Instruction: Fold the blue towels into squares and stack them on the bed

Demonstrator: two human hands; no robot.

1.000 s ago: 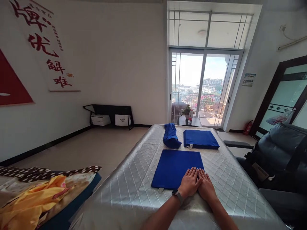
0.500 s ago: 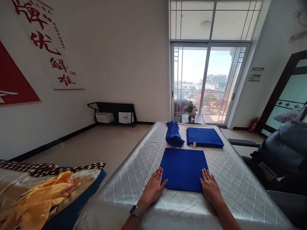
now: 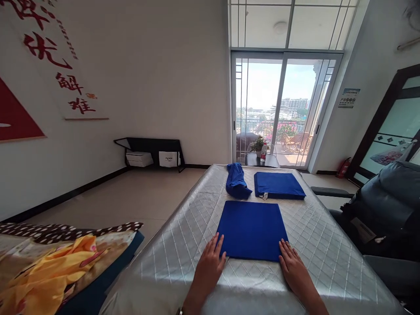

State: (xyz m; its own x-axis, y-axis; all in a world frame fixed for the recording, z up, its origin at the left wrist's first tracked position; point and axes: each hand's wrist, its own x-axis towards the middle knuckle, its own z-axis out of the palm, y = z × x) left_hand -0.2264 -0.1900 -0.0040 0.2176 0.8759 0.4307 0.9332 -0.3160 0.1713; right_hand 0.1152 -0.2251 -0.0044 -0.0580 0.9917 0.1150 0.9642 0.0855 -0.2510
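The folded blue cloth (image 3: 252, 229) is lying flat on the silver quilted cover (image 3: 177, 249), pretty much between the person's left hand (image 3: 210, 261) and right hand (image 3: 293, 263). Both have fingers stretched out, uncurled, tips by its near corners.

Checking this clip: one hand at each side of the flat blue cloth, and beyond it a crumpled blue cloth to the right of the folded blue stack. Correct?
Not quite: the head view shows the crumpled blue cloth to the left of the folded blue stack. The rest stands.
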